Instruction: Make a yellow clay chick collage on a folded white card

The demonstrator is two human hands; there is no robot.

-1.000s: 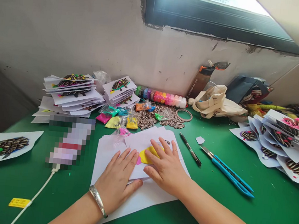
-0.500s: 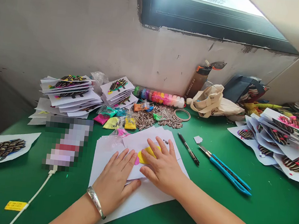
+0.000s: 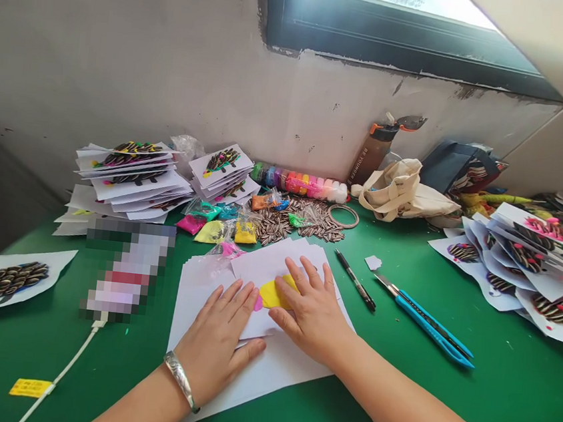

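Note:
Flattened yellow clay (image 3: 271, 295) lies on a small white card (image 3: 250, 269) on top of a stack of white paper (image 3: 191, 309). A small pink clay piece (image 3: 258, 304) adjoins its left end. My right hand (image 3: 309, 308) rests over the right part of the yellow clay, fingers outstretched, covering some of it. My left hand (image 3: 223, 336), with a silver bangle (image 3: 180, 380) at the wrist, lies flat on the card's left side, its fingertips beside the pink clay. Neither hand grips anything.
Right of the paper lie a pen (image 3: 354, 280) and a blue utility knife (image 3: 430, 327), blade out. Clay packets (image 3: 211, 232) and sunflower seeds (image 3: 280, 223) sit behind. Finished seed pictures are stacked left (image 3: 133, 182) and right (image 3: 528, 257). A bottle (image 3: 370, 156) leans at the wall.
My right hand has shifted slightly to the right, uncovering more of the yellow clay. My left hand has stayed in place.

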